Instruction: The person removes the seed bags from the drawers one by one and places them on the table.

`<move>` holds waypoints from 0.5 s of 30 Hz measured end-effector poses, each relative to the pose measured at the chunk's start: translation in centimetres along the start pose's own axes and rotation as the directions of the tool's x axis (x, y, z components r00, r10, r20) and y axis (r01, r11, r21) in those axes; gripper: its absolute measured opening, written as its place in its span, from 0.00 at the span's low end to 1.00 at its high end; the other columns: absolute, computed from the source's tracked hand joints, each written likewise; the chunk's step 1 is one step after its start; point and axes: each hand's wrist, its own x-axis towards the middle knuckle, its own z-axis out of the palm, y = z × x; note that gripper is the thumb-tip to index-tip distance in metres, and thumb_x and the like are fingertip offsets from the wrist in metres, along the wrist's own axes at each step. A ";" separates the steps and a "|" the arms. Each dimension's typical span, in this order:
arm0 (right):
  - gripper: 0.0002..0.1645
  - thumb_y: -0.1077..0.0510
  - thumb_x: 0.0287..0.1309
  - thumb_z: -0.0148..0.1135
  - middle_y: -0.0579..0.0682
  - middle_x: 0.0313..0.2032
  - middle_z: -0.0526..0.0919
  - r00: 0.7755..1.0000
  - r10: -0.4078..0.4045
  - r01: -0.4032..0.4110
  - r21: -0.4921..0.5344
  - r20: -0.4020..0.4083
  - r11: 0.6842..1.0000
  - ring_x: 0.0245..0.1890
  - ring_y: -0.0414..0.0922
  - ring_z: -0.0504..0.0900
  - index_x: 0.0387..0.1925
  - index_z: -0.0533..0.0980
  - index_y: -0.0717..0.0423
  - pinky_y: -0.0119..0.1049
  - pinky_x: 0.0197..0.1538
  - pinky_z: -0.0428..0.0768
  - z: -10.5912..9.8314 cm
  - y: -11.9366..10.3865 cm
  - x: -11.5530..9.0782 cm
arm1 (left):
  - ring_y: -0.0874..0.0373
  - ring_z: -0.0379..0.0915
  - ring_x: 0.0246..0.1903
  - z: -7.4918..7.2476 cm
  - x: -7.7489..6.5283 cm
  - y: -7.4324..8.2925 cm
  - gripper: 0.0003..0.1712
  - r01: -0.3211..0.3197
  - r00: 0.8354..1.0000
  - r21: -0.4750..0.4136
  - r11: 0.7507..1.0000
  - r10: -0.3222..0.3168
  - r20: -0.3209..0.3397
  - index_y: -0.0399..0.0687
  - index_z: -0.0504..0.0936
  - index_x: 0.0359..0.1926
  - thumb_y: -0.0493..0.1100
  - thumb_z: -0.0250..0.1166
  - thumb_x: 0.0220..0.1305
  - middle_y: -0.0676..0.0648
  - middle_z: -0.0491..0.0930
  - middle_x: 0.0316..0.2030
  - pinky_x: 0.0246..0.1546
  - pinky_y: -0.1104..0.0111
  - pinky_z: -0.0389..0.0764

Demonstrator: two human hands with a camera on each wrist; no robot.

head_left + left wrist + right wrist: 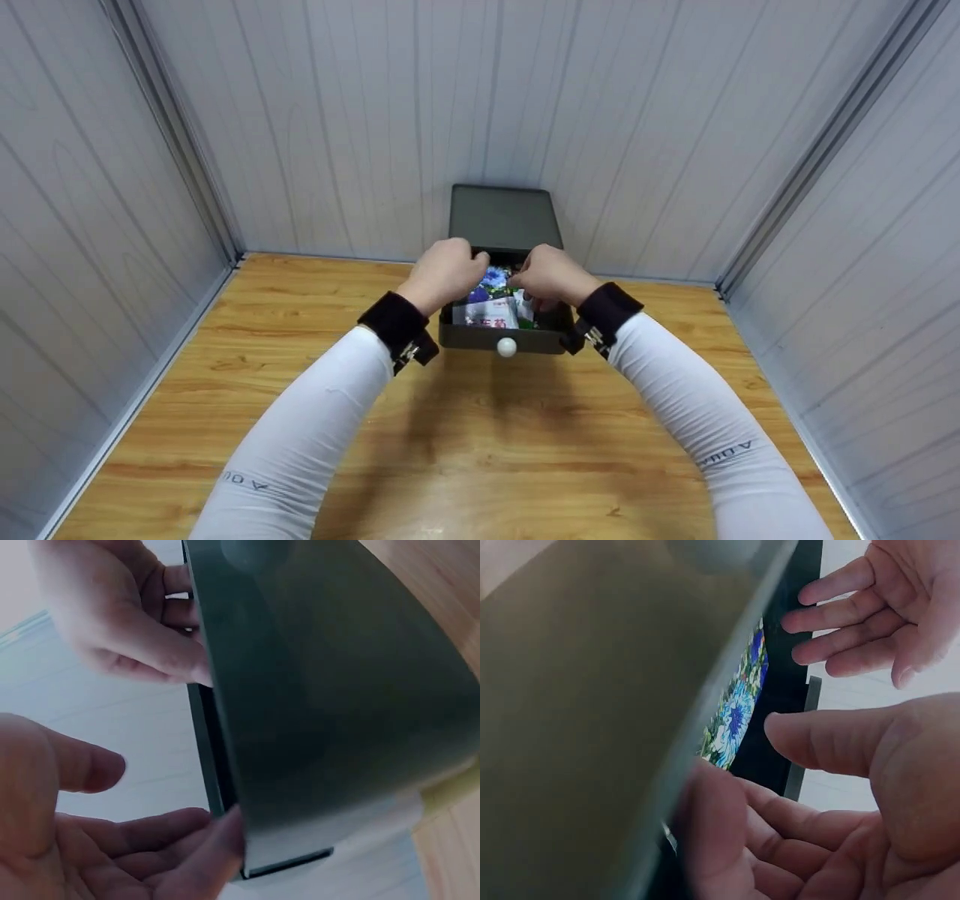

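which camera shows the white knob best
The head view: the white knob shows whole and bright there, on the front of the dark container, with nothing covering it. The left and right wrist views each show what appears to be the knob only in part, dim and blurred at the top edge.

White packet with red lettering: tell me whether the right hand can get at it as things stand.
Probably yes: the right hand is at the open container, and the white packet shows its lettered face in the head view, with no lid over it.
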 end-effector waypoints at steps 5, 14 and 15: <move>0.23 0.53 0.76 0.68 0.59 0.32 0.91 1.000 0.006 -0.005 -0.021 0.030 1.000 0.21 0.45 0.87 0.24 0.84 0.60 0.37 0.27 0.88 0.0 -0.1 0.5 | 0.48 0.79 0.30 1.0 0.0 1.1 0.27 -0.039 0.999 0.144 0.989 0.042 -0.014 0.47 0.79 0.27 0.49 0.51 0.87 0.45 0.80 0.29 0.40 0.51 0.87; 0.17 0.52 0.72 0.69 0.59 0.31 0.90 0.998 0.034 -0.031 -0.052 0.061 0.998 0.19 0.46 0.88 0.32 0.85 0.63 0.39 0.27 0.89 0.5 -0.6 0.9 | 0.52 0.79 0.29 2.2 -0.1 2.2 0.19 -0.013 1.000 0.275 0.961 0.005 0.029 0.46 0.86 0.29 0.44 0.58 0.79 0.44 0.88 0.36 0.29 0.54 0.86; 0.18 0.53 0.72 0.68 0.59 0.30 0.90 0.997 0.035 -0.031 -0.065 0.064 0.997 0.19 0.46 0.87 0.31 0.84 0.63 0.39 0.27 0.89 0.5 -0.6 1.0 | 0.52 0.78 0.29 2.2 -0.1 2.2 0.19 -0.003 0.999 0.274 0.962 -0.007 0.038 0.46 0.85 0.28 0.44 0.58 0.79 0.44 0.87 0.36 0.28 0.55 0.84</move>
